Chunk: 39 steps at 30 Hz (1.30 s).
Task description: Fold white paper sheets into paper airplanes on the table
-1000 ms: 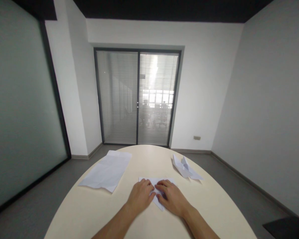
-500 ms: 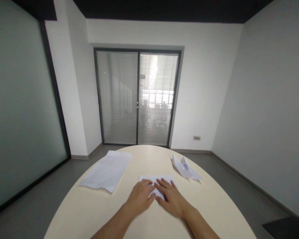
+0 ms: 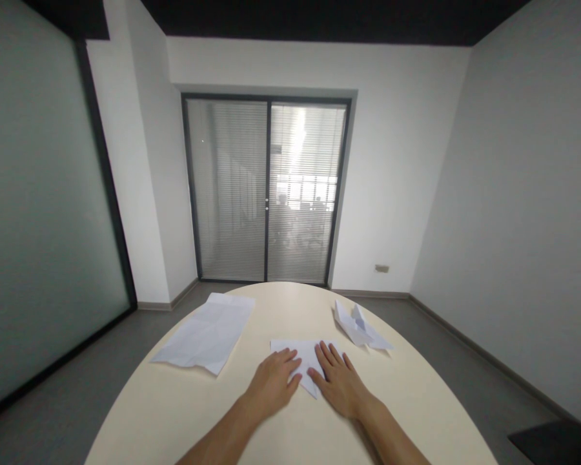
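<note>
A folded sheet of white paper (image 3: 306, 352) lies flat on the table in front of me, one pointed corner toward my body. My left hand (image 3: 275, 382) rests on its left part, fingers stretched out over the paper. On the right part lies my right hand (image 3: 339, 380), palm down with its fingers spread. Between the two hands a strip of the paper shows, and the rest is covered by them. Neither hand grips anything.
Loose white sheets (image 3: 208, 332) lie at the left of the round cream table (image 3: 290, 426). A folded paper boat (image 3: 361, 326) sits at the right near the table's edge. Beyond stands a glass door (image 3: 266, 194) with blinds.
My right hand has slid right and slightly away across the paper, uncovering its middle and the near point. My left hand has hardly moved.
</note>
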Available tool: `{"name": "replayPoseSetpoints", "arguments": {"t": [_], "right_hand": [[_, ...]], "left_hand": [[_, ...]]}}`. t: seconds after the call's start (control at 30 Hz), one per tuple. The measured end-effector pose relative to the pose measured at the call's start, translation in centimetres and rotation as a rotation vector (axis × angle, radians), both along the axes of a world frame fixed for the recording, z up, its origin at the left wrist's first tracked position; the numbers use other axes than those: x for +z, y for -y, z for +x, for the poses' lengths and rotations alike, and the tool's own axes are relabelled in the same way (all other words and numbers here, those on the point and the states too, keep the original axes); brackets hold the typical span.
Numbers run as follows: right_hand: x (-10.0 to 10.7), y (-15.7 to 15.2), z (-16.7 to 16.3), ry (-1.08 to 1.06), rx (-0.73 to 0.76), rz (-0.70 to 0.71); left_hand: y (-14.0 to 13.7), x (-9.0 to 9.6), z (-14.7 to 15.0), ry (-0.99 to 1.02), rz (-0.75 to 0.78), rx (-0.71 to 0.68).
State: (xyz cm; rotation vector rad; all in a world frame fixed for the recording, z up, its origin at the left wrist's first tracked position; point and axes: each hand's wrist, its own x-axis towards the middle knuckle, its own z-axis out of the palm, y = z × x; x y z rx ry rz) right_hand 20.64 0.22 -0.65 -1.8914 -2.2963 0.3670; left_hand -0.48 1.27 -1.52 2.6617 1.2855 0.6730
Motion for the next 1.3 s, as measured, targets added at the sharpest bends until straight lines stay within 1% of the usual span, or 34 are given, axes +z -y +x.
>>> {"name": "replayPoseSetpoints", "arguments": {"t": [0.1,0.2,0.27,0.43,0.53,0.6,0.7,0.93,1.0,1.07,1.17,1.3], "right_hand": [[-0.2,-0.2,0.0,0.052,-0.082,-0.005],[-0.1,-0.1,-0.1,0.049,-0.083,0.035],[0.2,0.1,-0.1,0.014,-0.020,0.050],[1.3,0.9,-0.3,-0.113,0.225,0.029],[1.7,1.2,-0.6,-0.157,0.276,0.029],[1.7,1.2,-0.7,-0.164,0.252,0.031],[1.3,0.9,-0.6,-0.145,0.167,0.043],[-0.4,-0.4,0.0,-0.065,-0.030,0.078],[-0.6,-0.5,0.0,-0.045,-0.062,0.091],[-0.6,-0.5,0.0,-0.048,-0.061,0.100],[0.1,0.0,-0.2,-0.098,0.012,0.107],[1.2,0.7,-0.6,-0.203,0.242,0.083]], "left_hand": [[-0.2,-0.2,0.0,-0.003,0.014,-0.006],[-0.2,-0.1,0.0,-0.003,0.008,-0.008],[-0.1,0.0,-0.1,-0.003,-0.002,-0.011],[0.0,0.2,-0.1,0.000,-0.006,-0.012],[0.1,0.3,0.0,0.001,-0.004,-0.004],[0.1,0.3,0.1,0.002,-0.008,0.013],[0.1,0.2,0.2,0.000,-0.012,0.042],[-0.3,-0.5,0.2,0.016,-0.013,0.084],[-0.4,-0.6,0.2,0.013,-0.019,0.099],[-0.4,-0.7,0.2,0.007,-0.023,0.116],[-0.3,-0.5,0.2,0.003,-0.009,0.134],[-0.1,-0.2,0.1,0.007,0.006,0.133]]}}
